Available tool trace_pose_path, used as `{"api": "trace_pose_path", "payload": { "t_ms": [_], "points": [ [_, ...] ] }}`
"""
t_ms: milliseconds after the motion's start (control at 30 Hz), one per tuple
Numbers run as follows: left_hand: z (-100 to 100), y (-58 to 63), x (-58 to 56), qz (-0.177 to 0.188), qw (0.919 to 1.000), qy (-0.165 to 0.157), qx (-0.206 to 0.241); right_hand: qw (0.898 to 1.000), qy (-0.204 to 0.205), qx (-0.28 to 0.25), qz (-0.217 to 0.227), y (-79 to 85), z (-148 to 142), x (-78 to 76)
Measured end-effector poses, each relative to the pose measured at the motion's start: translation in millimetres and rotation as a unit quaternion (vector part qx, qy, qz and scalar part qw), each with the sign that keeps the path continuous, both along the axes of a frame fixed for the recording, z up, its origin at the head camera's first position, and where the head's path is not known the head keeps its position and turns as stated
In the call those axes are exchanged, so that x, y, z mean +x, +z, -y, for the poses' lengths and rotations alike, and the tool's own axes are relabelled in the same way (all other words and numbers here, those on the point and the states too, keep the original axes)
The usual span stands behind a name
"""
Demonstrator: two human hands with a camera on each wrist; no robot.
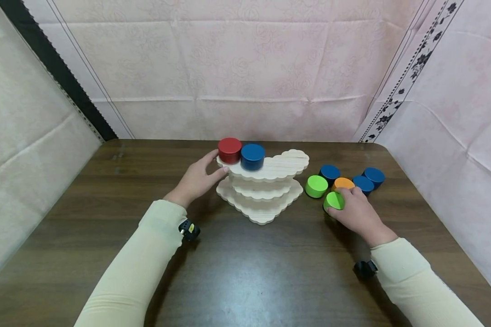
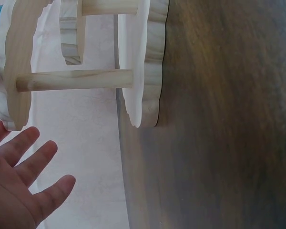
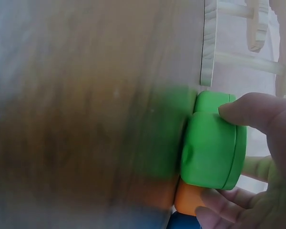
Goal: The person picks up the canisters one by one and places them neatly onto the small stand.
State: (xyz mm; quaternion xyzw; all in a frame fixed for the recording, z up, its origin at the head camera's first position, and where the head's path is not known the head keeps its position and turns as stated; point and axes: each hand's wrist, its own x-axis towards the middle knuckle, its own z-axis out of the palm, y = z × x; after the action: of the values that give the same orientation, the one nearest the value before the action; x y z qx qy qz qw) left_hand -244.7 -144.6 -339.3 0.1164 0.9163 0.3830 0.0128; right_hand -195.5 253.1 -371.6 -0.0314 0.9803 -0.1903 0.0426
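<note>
A tiered pale wooden stand (image 1: 286, 165) with scalloped edges stands mid-table. On its top tier sit a red tin (image 1: 229, 152) and a blue tin (image 1: 252, 158), side by side. My left hand (image 1: 193, 182) is at the left end of that tier, fingertips right at its edge and the red tin; its fingers spread out straight in the left wrist view. To the right, my right hand (image 1: 362, 215) holds a green tin (image 3: 209, 150) between thumb and fingers, low over the table. Close by are another green tin (image 1: 316, 186) and an orange tin (image 1: 343, 183).
Several blue tins, one (image 1: 373, 176) at the far right, cluster beyond my right hand. The brown wooden table (image 1: 118, 227) ends at a pale cloth backdrop (image 1: 249, 68). Round wooden posts (image 2: 81, 80) join the stand's tiers.
</note>
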Motion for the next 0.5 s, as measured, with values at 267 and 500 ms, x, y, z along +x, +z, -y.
{"api": "trace_pose_path", "payload": {
  "t_ms": [267, 500],
  "points": [
    [1, -0.8, 1.8, -0.006, 1.0, 0.001, 0.005, 0.999, 0.005, -0.024, -0.038, 9.0, 6, 2.0],
    [0, -3.6, 0.5, 0.001, 0.9999, 0.0, 0.015, 0.995, 0.012, -0.053, -0.086, 28.9, 16, 0.1]
  ]
}}
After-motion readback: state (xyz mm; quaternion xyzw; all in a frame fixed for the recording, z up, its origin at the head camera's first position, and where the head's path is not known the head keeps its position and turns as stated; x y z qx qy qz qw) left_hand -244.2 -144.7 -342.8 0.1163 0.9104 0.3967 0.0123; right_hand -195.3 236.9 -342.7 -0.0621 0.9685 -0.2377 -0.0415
